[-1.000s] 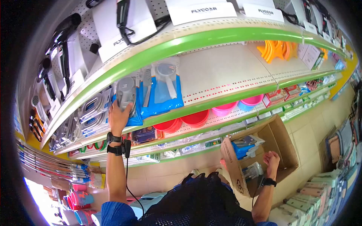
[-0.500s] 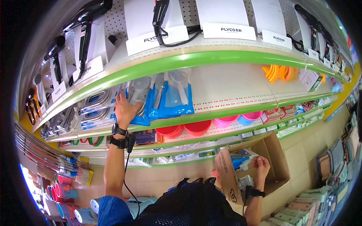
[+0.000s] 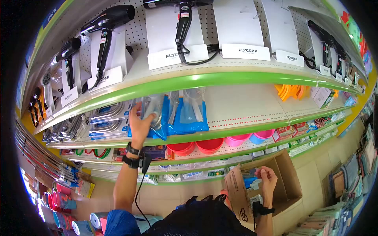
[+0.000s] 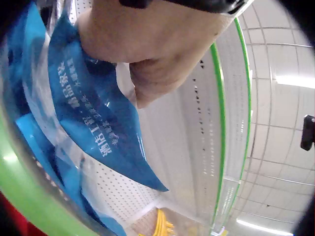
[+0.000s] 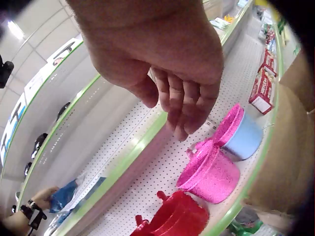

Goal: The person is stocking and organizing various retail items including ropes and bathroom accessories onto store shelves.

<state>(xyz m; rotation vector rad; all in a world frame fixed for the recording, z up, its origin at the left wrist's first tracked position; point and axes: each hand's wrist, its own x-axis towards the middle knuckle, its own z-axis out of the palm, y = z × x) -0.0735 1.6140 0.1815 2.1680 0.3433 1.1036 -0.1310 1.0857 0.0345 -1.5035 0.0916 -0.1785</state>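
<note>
My left hand grips the left side of a packaged shower head on the middle shelf, thumb across its front. The pack is clear plastic with a blue lower part, and a coiled hose shows inside. In the left wrist view the blue packaging with white lettering hangs beside my hand. Two similar-looking blue-and-clear packs lie just to its right. My right hand, empty with loosely curled fingers, hovers over an open cardboard box. A blue-and-clear package lies inside the box.
Hair dryers stand on the shelf above, behind its green edge. Packaged metal hoses lie left of my left hand. Red buckets and pink ones sit on the shelf below. Bundled goods stand on the floor at right.
The head view has tilted up, showing more of the hair dryers. My left hand stays at the shower head pack, which now leans more. My right hand has moved over the box toward the shelf.
</note>
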